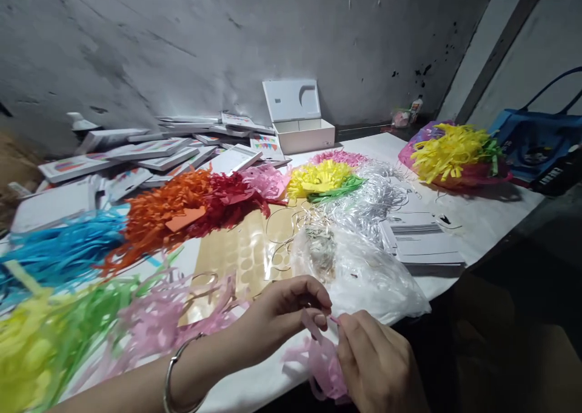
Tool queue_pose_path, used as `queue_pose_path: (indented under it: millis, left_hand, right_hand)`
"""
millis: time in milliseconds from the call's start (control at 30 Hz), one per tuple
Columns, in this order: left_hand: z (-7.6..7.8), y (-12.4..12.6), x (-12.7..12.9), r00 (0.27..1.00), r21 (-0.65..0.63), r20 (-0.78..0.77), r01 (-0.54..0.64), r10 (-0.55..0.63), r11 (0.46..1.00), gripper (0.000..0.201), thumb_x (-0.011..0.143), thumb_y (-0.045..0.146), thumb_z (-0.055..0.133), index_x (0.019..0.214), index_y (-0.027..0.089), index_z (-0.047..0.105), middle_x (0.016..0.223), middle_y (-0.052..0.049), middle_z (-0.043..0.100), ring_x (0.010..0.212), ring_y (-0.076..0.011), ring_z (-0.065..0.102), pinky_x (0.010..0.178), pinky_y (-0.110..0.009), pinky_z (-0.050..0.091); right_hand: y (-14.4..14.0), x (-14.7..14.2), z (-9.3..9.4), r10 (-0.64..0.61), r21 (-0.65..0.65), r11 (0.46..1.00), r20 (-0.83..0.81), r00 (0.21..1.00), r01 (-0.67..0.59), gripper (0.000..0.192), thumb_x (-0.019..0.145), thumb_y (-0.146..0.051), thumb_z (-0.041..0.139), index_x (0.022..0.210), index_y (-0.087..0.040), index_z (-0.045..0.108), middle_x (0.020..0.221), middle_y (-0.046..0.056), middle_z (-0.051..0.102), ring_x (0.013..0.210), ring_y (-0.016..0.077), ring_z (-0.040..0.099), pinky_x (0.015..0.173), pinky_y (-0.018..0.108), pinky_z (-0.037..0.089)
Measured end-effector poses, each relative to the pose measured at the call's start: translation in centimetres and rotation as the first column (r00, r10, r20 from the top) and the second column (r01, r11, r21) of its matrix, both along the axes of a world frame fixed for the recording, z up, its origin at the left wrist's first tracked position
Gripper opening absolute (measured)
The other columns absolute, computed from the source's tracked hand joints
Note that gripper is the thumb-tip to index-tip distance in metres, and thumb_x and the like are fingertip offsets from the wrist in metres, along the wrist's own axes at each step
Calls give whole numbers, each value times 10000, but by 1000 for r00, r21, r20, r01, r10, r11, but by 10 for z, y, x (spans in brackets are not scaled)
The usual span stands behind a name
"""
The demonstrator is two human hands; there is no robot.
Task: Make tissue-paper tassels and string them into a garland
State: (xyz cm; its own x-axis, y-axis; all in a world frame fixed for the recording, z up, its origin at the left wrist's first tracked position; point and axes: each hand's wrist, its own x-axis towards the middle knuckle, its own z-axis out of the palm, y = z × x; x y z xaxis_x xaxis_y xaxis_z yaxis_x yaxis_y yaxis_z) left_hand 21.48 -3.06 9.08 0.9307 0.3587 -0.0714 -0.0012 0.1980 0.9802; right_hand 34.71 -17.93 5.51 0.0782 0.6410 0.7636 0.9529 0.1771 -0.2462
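Observation:
At the front edge of the table, a pink tissue-paper tassel [325, 364] hangs between my two hands, its strips dangling down. My right hand [382, 358] is closed on it, with the twisted pink end poking out at thumb and forefinger. My left hand [291, 310], with a metal bangle at the wrist, is curled with thumb and fingertips together at the same twisted end and one strip. Beside my left arm lie more pink tassels [154, 316], green strips [86, 310] and yellow strips [22, 340]. A clear plastic bag [373, 279] sits just beyond my hands.
Orange [159, 201], red [227, 194] and blue tassels [63, 249] lie to the left, before piled flat boxes [150, 152]. A brown sticker sheet [236, 249] is central. Silver tinsel [373, 194], printed papers [422, 237], an open white box [304, 135] and a blue bag [522, 140] stand farther off.

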Motion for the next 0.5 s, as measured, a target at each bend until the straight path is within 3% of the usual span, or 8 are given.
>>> queue_pose_path:
  millis: [67,133,267,400,500]
  left_hand:
    - [0,-3,-15,999,148,42,-26,20,989,249,910,371,702,906,126,658,805,-27,624,707,-111,617,660,-218,514]
    - [0,-7,-29,997,351,79,-51,24,935,227,964,350,620,914,132,653,797,-33,616,688,-115,607,637,-218,502]
    - [4,-19,-56,987,698,137,-157,85,699,132,990,168,526,915,153,634,813,-50,648,717,-124,610,659,-207,495]
    - [3,-31,-76,966,778,217,-258,140,572,143,975,91,496,949,176,609,831,-50,671,732,-125,624,674,-192,504]
    - [-4,-38,-89,947,771,250,-320,200,550,160,987,99,462,932,183,587,749,-20,645,626,-104,602,603,-171,482]
  right_hand:
    - [3,-5,8,36,-21,999,45,998,-35,135,937,-58,502,942,-147,603,637,9,541,535,148,512,503,285,377]
    - [5,-11,15,89,-48,995,87,992,-85,155,935,-54,494,889,-157,599,617,6,523,522,146,486,499,285,347]
    - [4,-26,23,196,-111,976,76,978,-187,203,955,-74,468,819,-175,580,616,5,529,526,142,495,512,285,336]
    - [4,-44,24,296,-168,936,-94,950,-308,213,998,-113,446,831,-180,560,645,0,543,539,124,527,531,259,362]
    - [5,-57,23,343,-167,920,-98,934,-356,223,1000,-102,426,828,-183,542,637,-8,530,533,120,525,531,253,357]
